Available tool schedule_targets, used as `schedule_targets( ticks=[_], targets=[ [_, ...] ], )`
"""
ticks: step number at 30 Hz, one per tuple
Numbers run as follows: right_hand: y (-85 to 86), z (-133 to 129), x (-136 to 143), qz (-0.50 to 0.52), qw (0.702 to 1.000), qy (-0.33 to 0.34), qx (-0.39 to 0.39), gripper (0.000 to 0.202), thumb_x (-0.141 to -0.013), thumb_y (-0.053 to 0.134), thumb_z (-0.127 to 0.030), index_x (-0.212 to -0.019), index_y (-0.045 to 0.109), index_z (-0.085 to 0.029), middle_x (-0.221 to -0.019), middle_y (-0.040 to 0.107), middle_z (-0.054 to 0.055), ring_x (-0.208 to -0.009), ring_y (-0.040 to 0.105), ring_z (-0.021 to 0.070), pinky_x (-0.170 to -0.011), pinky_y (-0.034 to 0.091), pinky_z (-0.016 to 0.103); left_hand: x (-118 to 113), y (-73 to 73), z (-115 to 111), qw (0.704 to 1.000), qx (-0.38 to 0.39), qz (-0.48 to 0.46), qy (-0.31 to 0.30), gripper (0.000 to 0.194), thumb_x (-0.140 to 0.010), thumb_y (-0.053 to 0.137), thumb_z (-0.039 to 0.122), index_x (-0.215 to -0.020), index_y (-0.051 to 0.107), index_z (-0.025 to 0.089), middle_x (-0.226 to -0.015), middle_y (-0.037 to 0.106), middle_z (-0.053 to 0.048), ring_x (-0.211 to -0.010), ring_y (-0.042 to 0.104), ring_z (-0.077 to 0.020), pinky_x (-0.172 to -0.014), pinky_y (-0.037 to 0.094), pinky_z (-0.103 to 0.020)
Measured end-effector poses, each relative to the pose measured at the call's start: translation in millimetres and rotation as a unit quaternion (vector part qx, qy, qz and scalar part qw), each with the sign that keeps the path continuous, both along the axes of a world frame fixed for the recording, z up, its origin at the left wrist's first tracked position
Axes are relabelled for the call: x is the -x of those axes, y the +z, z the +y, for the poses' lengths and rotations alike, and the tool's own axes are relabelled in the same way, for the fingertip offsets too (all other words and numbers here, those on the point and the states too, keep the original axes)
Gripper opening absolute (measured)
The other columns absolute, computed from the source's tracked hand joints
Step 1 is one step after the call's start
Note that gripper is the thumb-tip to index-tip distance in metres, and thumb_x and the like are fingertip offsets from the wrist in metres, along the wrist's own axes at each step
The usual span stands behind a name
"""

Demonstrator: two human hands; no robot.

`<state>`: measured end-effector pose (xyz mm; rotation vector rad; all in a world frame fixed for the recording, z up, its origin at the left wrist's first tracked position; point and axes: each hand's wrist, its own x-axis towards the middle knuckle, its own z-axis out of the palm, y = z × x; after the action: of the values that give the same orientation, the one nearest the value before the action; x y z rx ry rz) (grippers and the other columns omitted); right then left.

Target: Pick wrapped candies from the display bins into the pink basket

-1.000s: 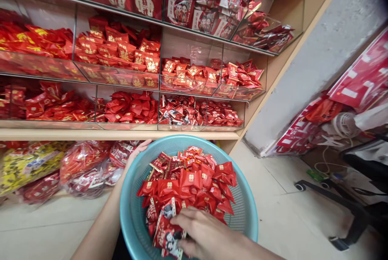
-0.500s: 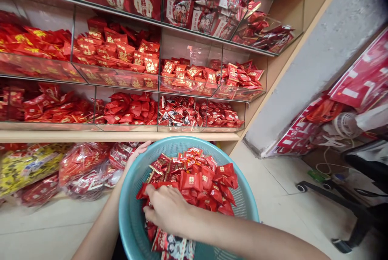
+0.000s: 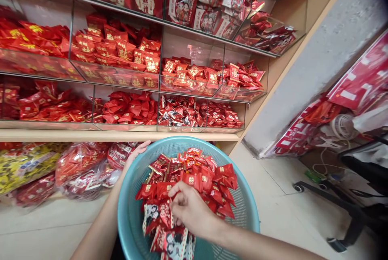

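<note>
A teal plastic basket (image 3: pixel 127 195) holds many small red packets (image 3: pixel 190 179), and some packets (image 3: pixel 174 244) with black-and-white figures lie near its lower edge. My left hand (image 3: pixel 136 156) is at the basket's upper left rim, its fingers against the outside. Over the middle of the packets is my right hand (image 3: pixel 184 205), its fingers curled with thumb and index close together. Whether something small sits between those fingertips is hidden.
Shelves (image 3: pixel 121 135) with clear-fronted bins of red packets rise behind the basket. Bulging plastic bags (image 3: pixel 80 169) lie below them at left. A wheeled chair base (image 3: pixel 336 203) and a white fan (image 3: pixel 344 126) are at right.
My right hand has moved right and its fingers have curled in, uncovering red and figure-printed packets at the basket's left. My left hand stays at the rim.
</note>
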<state>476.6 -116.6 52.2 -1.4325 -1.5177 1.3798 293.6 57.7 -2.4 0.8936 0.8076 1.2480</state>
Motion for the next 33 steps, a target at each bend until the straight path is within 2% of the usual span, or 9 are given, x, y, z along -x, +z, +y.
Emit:
schedule_targets(
  ticks=[3, 6, 12, 15, 18, 22, 25, 30, 33],
  targets=[
    [-11.0, -6.9, -4.2, -0.039, 0.998, -0.001, -0.048, 0.015, -0.074, 0.048, -0.013, -0.087, 0.044, -0.019, -0.058, 0.048, -0.007, -0.05, 0.049, 0.0076, -0.047, 0.035, 0.017, -1.8, 1.9, -1.7, 1.0, 0.002, -0.008, 0.005, 0.043, -0.08, 0.053, 0.034, -0.116, 0.053, 0.01, -0.108, 0.061, -0.012, -0.098, 0.056, -0.0236, -0.09, 0.043, -0.041],
    [-9.9, -8.1, -1.4, -0.119, 0.988, 0.011, -0.1, 0.015, -0.074, 0.051, -0.013, -0.087, 0.046, -0.019, -0.063, 0.052, -0.005, -0.057, 0.049, 0.0085, -0.051, 0.035, 0.018, -4.1, 4.2, -6.6, 1.0, -0.003, -0.016, 0.016, 0.04, -0.082, 0.049, 0.039, -0.111, 0.053, 0.013, -0.11, 0.057, -0.009, -0.099, 0.055, -0.0203, -0.087, 0.045, -0.042],
    [20.7, -18.5, -2.8, -0.281, 0.948, 0.045, -0.14, 0.016, -0.081, 0.05, -0.03, -0.094, 0.048, -0.021, -0.076, 0.059, 0.001, -0.07, 0.055, 0.0147, -0.063, 0.041, 0.025, -5.4, 6.0, -10.9, 0.999, -0.002, -0.025, 0.028, 0.037, -0.082, 0.049, 0.038, -0.109, 0.053, 0.013, -0.11, 0.055, -0.008, -0.098, 0.054, -0.0197, -0.085, 0.047, -0.04],
    [34.8, -31.7, -10.8, -0.369, 0.916, 0.096, -0.129, 0.032, -0.079, 0.052, -0.046, -0.095, 0.052, -0.019, -0.088, 0.061, 0.007, -0.079, 0.058, 0.0215, -0.068, 0.045, 0.032, -4.2, 5.4, -7.4, 0.999, 0.007, -0.025, 0.026, 0.038, -0.082, 0.049, 0.038, -0.111, 0.052, 0.013, -0.109, 0.056, -0.008, -0.096, 0.055, -0.0193, -0.083, 0.048, -0.039],
    [31.5, -40.6, -16.3, -0.412, 0.886, 0.174, -0.123, 0.052, -0.066, 0.063, -0.055, -0.101, 0.054, -0.017, -0.1, 0.06, 0.011, -0.094, 0.056, 0.0292, -0.078, 0.046, 0.038, -2.6, 4.9, -3.2, 0.999, 0.02, -0.024, 0.012, 0.04, -0.08, 0.053, 0.035, -0.113, 0.054, 0.011, -0.103, 0.06, -0.01, -0.091, 0.058, -0.0197, -0.082, 0.048, -0.037],
    [12.4, -40.7, -16.1, -0.428, 0.853, 0.244, -0.172, 0.05, -0.068, 0.065, -0.044, -0.109, 0.053, -0.018, -0.102, 0.059, 0.01, -0.096, 0.056, 0.029, -0.078, 0.048, 0.037, -1.1, 5.2, -2.3, 0.999, 0.025, -0.023, 0.0, 0.041, -0.077, 0.057, 0.027, -0.115, 0.055, 0.01, -0.101, 0.064, -0.01, -0.09, 0.059, -0.0222, -0.084, 0.045, -0.035],
    [8.2, -36.3, -13.3, -0.41, 0.848, 0.256, -0.215, 0.042, -0.075, 0.06, -0.039, -0.11, 0.052, -0.017, -0.101, 0.058, 0.008, -0.093, 0.057, 0.0251, -0.074, 0.049, 0.032, -1.3, 6.4, -5.2, 1.0, 0.016, -0.023, 0.002, 0.037, -0.08, 0.053, 0.03, -0.113, 0.055, 0.012, -0.108, 0.061, -0.009, -0.095, 0.057, -0.0208, -0.087, 0.044, -0.037],
    [27.7, -25.7, -9.9, -0.419, 0.838, 0.238, -0.255, 0.036, -0.079, 0.052, -0.05, -0.094, 0.056, -0.018, -0.092, 0.059, 0.005, -0.087, 0.057, 0.0221, -0.072, 0.049, 0.031, -3.7, 9.6, -10.8, 1.0, -0.001, -0.025, 0.019, 0.037, -0.082, 0.049, 0.038, -0.11, 0.053, 0.013, -0.111, 0.055, -0.008, -0.099, 0.054, -0.0196, -0.087, 0.046, -0.041],
    [40.0, -15.2, -8.4, -0.446, 0.803, 0.223, -0.326, 0.023, -0.087, 0.045, -0.037, -0.097, 0.054, -0.018, -0.093, 0.057, 0.004, -0.085, 0.055, 0.0195, -0.07, 0.049, 0.031, -5.2, 11.4, -12.9, 0.999, -0.006, -0.027, 0.026, 0.036, -0.082, 0.049, 0.038, -0.109, 0.053, 0.013, -0.112, 0.055, -0.008, -0.1, 0.053, -0.0199, -0.087, 0.046, -0.041]
  ],
)
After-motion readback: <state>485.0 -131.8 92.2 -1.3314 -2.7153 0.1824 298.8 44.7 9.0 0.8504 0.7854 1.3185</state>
